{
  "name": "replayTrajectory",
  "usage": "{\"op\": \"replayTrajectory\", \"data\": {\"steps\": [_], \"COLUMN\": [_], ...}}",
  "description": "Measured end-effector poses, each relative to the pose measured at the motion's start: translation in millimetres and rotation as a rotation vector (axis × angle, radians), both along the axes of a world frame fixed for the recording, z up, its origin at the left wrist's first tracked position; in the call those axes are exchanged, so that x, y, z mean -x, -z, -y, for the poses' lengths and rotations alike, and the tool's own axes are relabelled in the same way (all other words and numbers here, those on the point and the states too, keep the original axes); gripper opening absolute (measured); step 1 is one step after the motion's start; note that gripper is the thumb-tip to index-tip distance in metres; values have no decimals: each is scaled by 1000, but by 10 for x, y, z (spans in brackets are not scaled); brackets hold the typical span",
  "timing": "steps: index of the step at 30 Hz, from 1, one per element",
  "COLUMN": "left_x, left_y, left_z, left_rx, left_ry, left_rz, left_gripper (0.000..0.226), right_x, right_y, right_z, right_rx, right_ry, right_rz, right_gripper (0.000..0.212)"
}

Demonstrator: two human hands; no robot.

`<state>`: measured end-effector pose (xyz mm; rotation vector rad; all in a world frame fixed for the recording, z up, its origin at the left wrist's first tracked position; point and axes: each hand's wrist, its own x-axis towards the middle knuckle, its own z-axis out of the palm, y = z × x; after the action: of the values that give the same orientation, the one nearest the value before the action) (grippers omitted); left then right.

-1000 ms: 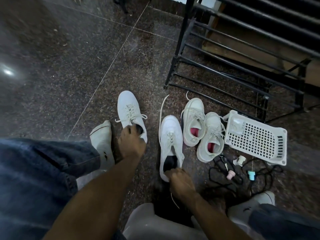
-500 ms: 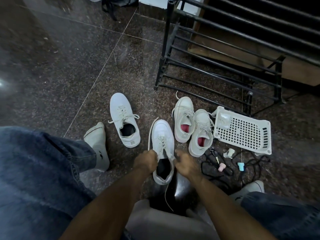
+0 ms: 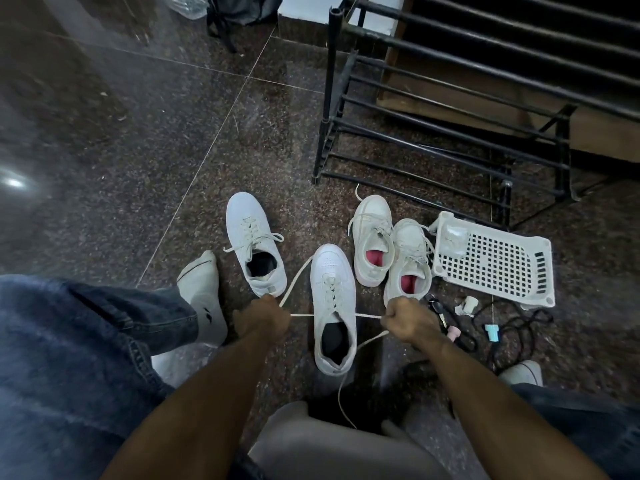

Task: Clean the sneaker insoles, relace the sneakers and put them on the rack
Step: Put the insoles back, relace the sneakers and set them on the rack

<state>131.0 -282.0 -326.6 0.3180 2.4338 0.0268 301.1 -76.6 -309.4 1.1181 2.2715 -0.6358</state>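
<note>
A white sneaker (image 3: 333,299) with a dark insole stands on the floor between my hands. Its white lace (image 3: 300,315) is stretched out to both sides. My left hand (image 3: 260,318) grips the left end and my right hand (image 3: 408,318) grips the right end, both fists level with the top eyelets. Its partner (image 3: 254,242), also dark inside, sits laced to the upper left. Two more white sneakers (image 3: 374,239) with pink insoles lie side by side to the right. The black metal shoe rack (image 3: 436,133) stands behind them.
A white perforated plastic basket (image 3: 493,259) lies beside the pink-insole pair. Black cords (image 3: 509,327), a pink piece and a small blue piece are scattered in front of it. My socked feet and jeans frame the lower corners. Dark polished stone floor stretches to the left.
My left hand left the far-left sneaker and joined the right at the middle sneaker. Both hands then took the lace ends and pulled them apart sideways.
</note>
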Motion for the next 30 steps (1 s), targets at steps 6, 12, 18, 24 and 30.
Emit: {"op": "replayTrajectory", "data": {"steps": [6, 12, 18, 24, 30], "left_x": [61, 131, 21, -252, -354], "left_y": [-166, -677, -990, -1179, -1385], "left_z": [-74, -575, -765, -886, -975], "left_rx": [-137, -677, -838, -780, -860], "left_ry": [-73, -456, -332, -200, -92], "left_rz": [69, 447, 555, 724, 655], "left_gripper": [33, 20, 10, 26, 40], "right_x": [29, 134, 329, 452, 400], "right_y": [-77, -438, -962, -1320, -1102], "right_z": [-38, -168, -173, -219, -51], "right_rx": [340, 503, 600, 757, 732], "right_ry": [146, 185, 91, 265, 535], "right_rz": [-57, -200, -355, -784, -781], "right_gripper": [11, 25, 24, 20, 25]}}
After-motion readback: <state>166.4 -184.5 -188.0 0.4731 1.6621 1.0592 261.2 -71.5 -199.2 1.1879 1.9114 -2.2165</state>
